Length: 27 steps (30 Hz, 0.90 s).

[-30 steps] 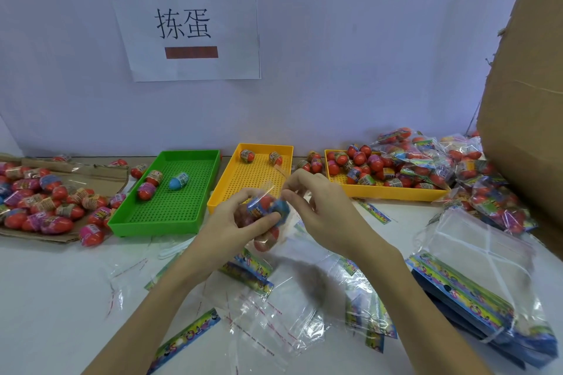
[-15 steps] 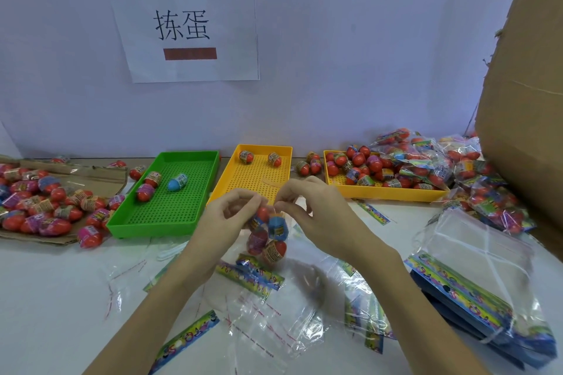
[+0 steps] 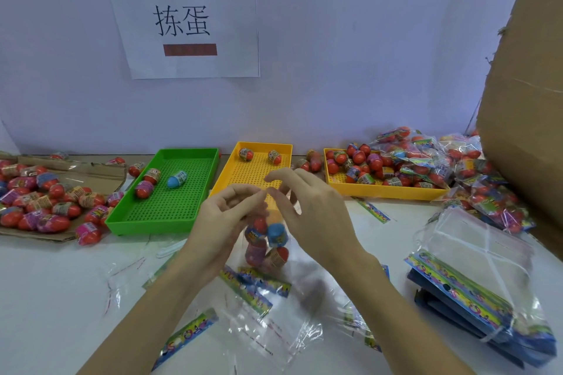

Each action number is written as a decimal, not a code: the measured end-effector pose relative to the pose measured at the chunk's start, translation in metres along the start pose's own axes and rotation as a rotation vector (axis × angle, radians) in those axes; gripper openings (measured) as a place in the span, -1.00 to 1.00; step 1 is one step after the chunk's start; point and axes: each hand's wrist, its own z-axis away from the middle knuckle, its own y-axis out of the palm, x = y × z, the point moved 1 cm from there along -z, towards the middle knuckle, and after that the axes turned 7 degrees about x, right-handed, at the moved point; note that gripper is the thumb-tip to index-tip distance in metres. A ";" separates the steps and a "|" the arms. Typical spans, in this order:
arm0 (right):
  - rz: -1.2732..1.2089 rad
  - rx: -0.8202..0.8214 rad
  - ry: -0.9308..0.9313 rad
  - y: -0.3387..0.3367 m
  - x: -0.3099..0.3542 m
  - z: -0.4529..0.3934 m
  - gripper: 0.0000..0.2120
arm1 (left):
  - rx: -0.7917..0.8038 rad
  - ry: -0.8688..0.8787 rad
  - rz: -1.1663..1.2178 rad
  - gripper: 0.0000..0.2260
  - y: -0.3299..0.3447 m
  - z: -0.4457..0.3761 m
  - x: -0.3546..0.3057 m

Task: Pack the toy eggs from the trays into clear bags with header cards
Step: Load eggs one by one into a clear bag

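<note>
Head view: a white tabletop [image 3: 61,298] seen from above, both forearms reaching in from the lower edge.
Left hand [image 3: 225,222]: fingers curled, thumb and forefinger pinching the top of a clear plastic bag [image 3: 265,240] that hangs below them.
Right hand [image 3: 310,210]: fingertips close to the same bag top; thumb and forefinger appear to nip it, the other fingers spread and raised. The blur leaves the contact uncertain.
Bag contents: about four toy eggs, among them a blue egg [image 3: 277,234] and a red egg with a printed band [image 3: 278,256], hanging just above the table.
Green perforated plastic tray [image 3: 182,210]: left of the hands, its near edge close to the left wrist; three eggs lie in its far left part.
Middle yellow perforated tray [image 3: 240,173]: directly behind the hands, two eggs at its far edge.
Right yellow tray [image 3: 380,190]: heaped with red eggs, its right end buried under filled bags [image 3: 475,186].
Cardboard sheet [image 3: 45,234]: at the left edge, covered with loose eggs.
Brown cardboard box [image 3: 524,100]: walls off the right side.
Stack of empty bags with colourful header cards [image 3: 475,292]: near right, just beside the right forearm.
Loose bags and cards [image 3: 259,289]: scattered under and between the forearms.
Open room: bare table at the near left, between the cardboard sheet and the left forearm.
Paper sign [image 3: 185,21]: on the back wall.
</note>
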 end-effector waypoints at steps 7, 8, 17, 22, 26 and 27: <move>-0.002 -0.070 -0.016 0.006 0.007 0.001 -0.91 | -0.063 0.022 -0.021 -0.79 0.001 0.004 0.001; 0.011 -0.069 -0.013 0.007 0.006 0.001 -0.90 | -0.057 0.009 0.007 -0.79 0.000 0.004 0.001; 0.091 -0.085 0.012 0.014 0.000 0.002 -0.86 | -0.024 -0.017 0.130 -0.81 0.000 0.001 0.000; 0.095 -0.108 0.006 0.013 -0.005 0.002 -0.88 | 0.003 0.071 -0.097 -0.81 0.000 0.004 -0.004; 0.093 -0.129 -0.051 0.015 -0.008 0.001 -0.92 | -0.012 0.137 -0.195 -0.84 0.003 0.006 0.001; 0.087 -0.128 -0.061 0.016 -0.009 0.001 -0.92 | -0.024 0.147 -0.220 -0.84 0.004 0.007 0.002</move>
